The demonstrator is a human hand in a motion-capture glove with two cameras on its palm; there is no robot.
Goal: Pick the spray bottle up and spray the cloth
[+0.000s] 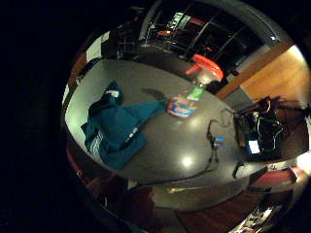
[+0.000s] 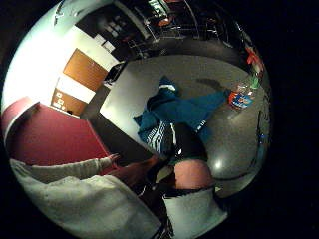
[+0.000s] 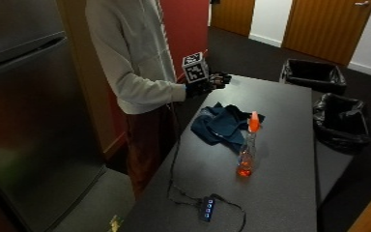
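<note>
Not yet reaching: right hand [image 3: 206, 83] hovered upper centre, fingers loosely curled, empty. Next, across cloth [image 3: 219, 123] to spray bottle [image 3: 248, 147] standing mid-table [image 3: 288, 188].

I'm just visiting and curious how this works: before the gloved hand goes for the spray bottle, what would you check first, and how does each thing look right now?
1. Spray bottle upright on the table: ok.
2. Cloth on the table beside the bottle: ok.
3. Gloved right hand holds nothing: ok, it hovers over the table's far edge, away from the bottle.
4. Path from hand to bottle: ok, only the cloth lies between.
5. Cable and hub apart from the bottle: ok.
6. Nozzle aimed at the cloth: cannot tell.
</note>
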